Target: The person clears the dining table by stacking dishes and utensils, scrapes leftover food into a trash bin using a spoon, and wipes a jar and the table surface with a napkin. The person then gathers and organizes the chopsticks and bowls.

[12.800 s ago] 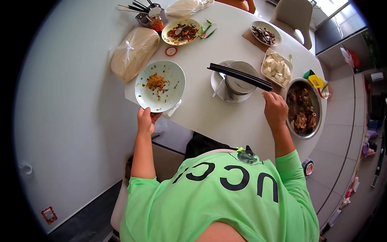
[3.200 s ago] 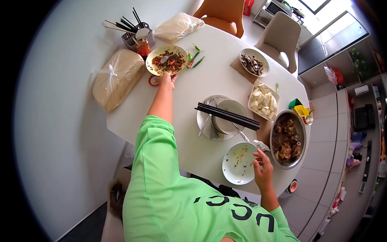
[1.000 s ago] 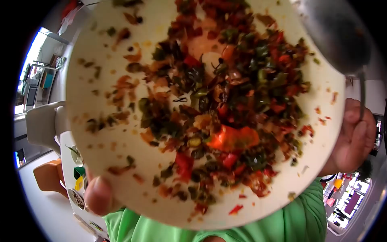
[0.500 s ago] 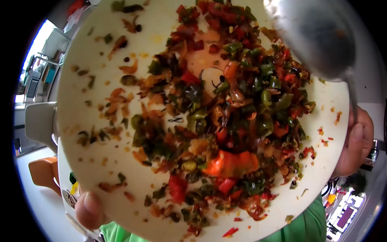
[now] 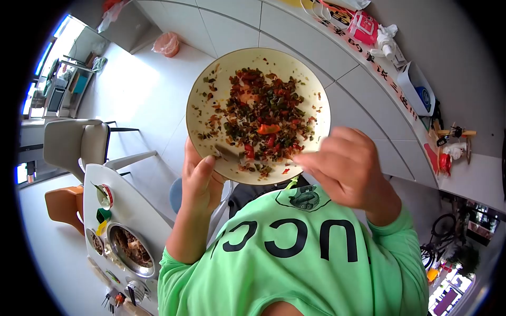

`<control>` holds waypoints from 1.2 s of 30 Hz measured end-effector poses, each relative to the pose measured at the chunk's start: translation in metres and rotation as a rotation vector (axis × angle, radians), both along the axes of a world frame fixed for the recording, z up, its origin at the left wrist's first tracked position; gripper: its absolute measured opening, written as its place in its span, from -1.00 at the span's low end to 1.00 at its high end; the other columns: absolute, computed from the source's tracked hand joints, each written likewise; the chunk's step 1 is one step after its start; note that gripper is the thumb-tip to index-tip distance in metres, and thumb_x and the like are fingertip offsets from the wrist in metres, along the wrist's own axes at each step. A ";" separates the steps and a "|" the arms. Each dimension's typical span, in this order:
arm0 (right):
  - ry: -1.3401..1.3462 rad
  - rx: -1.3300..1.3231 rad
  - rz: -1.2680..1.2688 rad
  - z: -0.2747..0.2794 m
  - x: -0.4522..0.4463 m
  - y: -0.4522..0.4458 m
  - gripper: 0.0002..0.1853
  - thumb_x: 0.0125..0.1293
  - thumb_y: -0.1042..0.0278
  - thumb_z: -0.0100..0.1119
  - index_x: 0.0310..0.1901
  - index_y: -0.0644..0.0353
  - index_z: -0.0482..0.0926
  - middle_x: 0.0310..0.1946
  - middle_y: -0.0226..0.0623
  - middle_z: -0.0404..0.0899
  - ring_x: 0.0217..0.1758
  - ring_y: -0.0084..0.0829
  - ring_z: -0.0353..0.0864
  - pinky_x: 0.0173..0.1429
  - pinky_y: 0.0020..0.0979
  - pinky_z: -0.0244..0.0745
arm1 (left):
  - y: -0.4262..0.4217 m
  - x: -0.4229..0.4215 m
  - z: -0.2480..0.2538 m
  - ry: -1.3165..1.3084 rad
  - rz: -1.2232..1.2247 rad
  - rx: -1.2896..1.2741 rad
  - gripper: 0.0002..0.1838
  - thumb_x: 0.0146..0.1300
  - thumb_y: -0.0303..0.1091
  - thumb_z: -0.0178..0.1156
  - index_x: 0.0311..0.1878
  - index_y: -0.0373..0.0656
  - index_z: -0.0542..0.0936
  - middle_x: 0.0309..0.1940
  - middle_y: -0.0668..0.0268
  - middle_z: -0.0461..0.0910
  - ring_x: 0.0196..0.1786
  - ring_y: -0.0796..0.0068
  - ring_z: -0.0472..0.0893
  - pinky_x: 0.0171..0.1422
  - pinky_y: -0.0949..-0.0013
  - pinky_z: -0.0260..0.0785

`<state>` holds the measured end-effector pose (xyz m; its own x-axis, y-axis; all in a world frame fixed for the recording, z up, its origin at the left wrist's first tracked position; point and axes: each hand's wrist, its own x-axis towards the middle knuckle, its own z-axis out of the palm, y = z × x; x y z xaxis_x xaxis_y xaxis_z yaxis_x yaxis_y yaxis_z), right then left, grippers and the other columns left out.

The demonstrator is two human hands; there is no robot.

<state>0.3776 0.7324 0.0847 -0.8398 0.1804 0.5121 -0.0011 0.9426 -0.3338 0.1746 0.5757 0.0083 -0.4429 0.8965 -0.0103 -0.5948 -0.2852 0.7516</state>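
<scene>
The left hand (image 5: 200,171) grips the lower left rim of a cream dish (image 5: 287,62), its thumb lapping over the edge and its other fingers mostly hidden underneath. The right hand (image 5: 345,171) is blurred, its fingers bent inward and overlapping the dish's lower right edge; whether it touches the rim or pinches anything cannot be told. The dish is in front of the chest, above the green shirt (image 5: 316,274), its inside facing the camera. Chopped peppers (image 5: 287,102) cover its middle, with one larger orange-red piece (image 5: 269,129) among them, and a greyish shape, apparently a spoon (image 5: 226,153), lies near the left thumb. Farther out, to the lower left, a white tabletop (image 5: 141,205) bears a metal pan of meat (image 5: 132,246) and smaller dishes. Beyond stand a grey chair (image 5: 71,142) and an orange chair (image 5: 64,208), while a pink-lined bin (image 5: 167,45) sits on the pale floor (image 5: 139,89).
</scene>
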 end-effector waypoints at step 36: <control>0.013 -0.034 -0.204 -0.029 0.049 0.014 -0.95 0.09 0.47 0.28 -0.37 0.17 0.65 -0.66 -0.35 0.31 -0.54 -0.31 0.26 -0.40 -0.31 0.22 | -0.026 0.029 -0.034 0.080 0.157 0.019 -0.37 0.28 -0.33 0.10 0.36 -0.21 0.11 0.27 0.05 0.31 0.27 0.19 0.45 0.27 0.12 0.45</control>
